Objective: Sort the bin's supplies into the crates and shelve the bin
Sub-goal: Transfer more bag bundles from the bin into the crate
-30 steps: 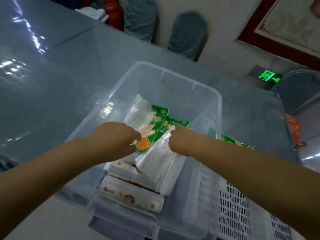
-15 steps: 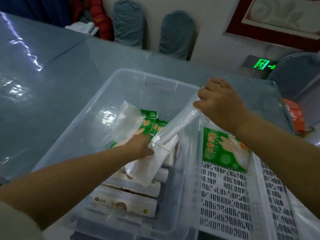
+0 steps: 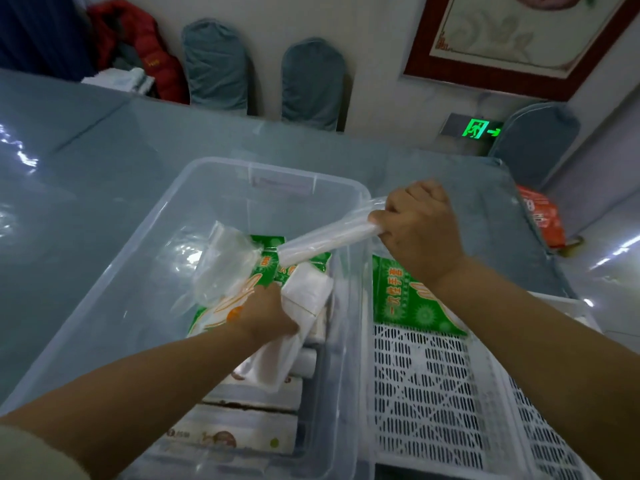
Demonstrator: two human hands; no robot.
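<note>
A clear plastic bin (image 3: 194, 244) stands on the grey table and holds green glove packets (image 3: 268, 268), white bag packs and tissue packs (image 3: 239, 434). My left hand (image 3: 266, 315) is down inside the bin, gripping a white pack of plastic bags (image 3: 304, 292). My right hand (image 3: 419, 223) is above the bin's right rim, closed on a rolled clear pack of bags (image 3: 329, 237) that slants down into the bin. Right of the bin sits a white slotted crate (image 3: 426, 393) with one green glove packet (image 3: 401, 292) lying at its far end.
Two grey chair backs (image 3: 311, 81) stand against the wall beyond the table (image 3: 104, 161). A red jacket (image 3: 138, 39) lies at far left. Another chair (image 3: 533, 140) and a red bag (image 3: 540, 216) are at the right, past the table's corner.
My right hand lifted the clear pack from inside the bin up over its right rim. My left hand moved deeper and gripped the white pack.
</note>
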